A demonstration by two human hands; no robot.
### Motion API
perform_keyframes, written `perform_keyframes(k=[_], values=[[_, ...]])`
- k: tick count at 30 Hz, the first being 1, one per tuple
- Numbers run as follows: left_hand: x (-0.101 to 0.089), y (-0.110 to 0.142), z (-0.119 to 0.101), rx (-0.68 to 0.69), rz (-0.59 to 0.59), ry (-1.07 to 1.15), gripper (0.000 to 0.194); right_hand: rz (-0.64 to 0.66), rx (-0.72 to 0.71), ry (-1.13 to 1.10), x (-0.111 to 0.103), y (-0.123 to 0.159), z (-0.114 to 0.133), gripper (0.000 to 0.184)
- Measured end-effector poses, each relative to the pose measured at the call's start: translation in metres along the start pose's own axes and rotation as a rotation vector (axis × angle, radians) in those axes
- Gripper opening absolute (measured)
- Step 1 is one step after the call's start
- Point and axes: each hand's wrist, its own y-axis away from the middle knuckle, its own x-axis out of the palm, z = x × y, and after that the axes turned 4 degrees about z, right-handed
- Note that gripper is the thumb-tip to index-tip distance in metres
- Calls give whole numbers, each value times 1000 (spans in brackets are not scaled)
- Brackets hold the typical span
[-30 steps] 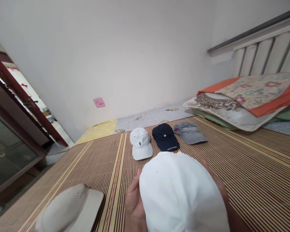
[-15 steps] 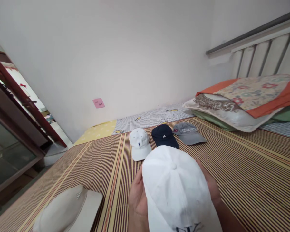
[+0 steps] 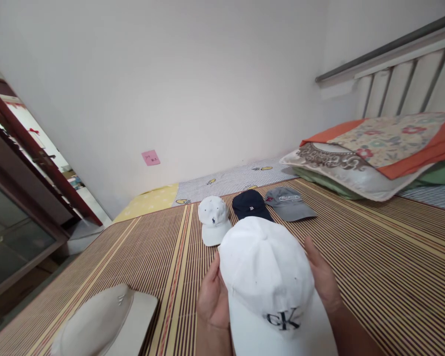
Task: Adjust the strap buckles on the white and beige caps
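Nearest the camera, a white fabric baseball cap (image 3: 265,269) with dark "CK" letters was held between the person's two bare hands, its rounded crown toward twelve o'clock and its curved brim toward six, the lower edge cut off by the frame. The left hand (image 3: 212,296) had its grip clamped on the nine o'clock side of the cap, and the right hand (image 3: 325,284) had its grip clamped on the three o'clock side, some of its fingers hidden behind the crown. At about nine o'clock from the held cap, well apart from it, a beige cap with a small striped mark (image 3: 96,316) lay on a brown-and-yellow striped mat (image 3: 396,262), its brim toward three. Farther off stood a row of three: at eleven o'clock a white cap with a small dark emblem (image 3: 214,217), just beside it a navy cap (image 3: 249,201) partly covered from view by the held one, and toward one o'clock a grey cap with pale lettering (image 3: 292,205). Beyond the mat, at twelve, ran a blue-and-white checked cloth with yellow prints (image 3: 230,175). An orange-edged floral fabric (image 3: 393,141) lay over a white, brown-patterned pillow (image 3: 330,165) toward two o'clock. Farthest, a pink paper square (image 3: 150,157) was on the pale wall (image 3: 222,89) at ten.
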Motion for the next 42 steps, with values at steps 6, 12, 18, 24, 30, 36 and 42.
perform_keyframes(k=[6, 12, 18, 24, 30, 36, 42], values=[[-15, 5, -7, 18, 79, -15, 57, 26, 42, -36, 5, -6, -13, 70], [-18, 5, -5, 32, 61, 10, 60, 23, 5, -60, 7, -12, -15, 68], [-7, -2, 5, 59, -24, -28, 58, 36, -24, -11, 3, -12, -11, 76], [-11, -11, 19, -46, -73, -28, 56, -12, -91, -13, 5, -13, -5, 70], [-12, -6, 21, -48, -11, -45, 65, -28, -183, -12, 8, -8, -7, 78], [-11, -6, 28, -48, 51, -54, 66, 6, -212, 50, 22, -1, -4, 77], [-7, -10, 33, 14, 18, -93, 67, 33, -194, 159, 19, 5, 1, 98]])
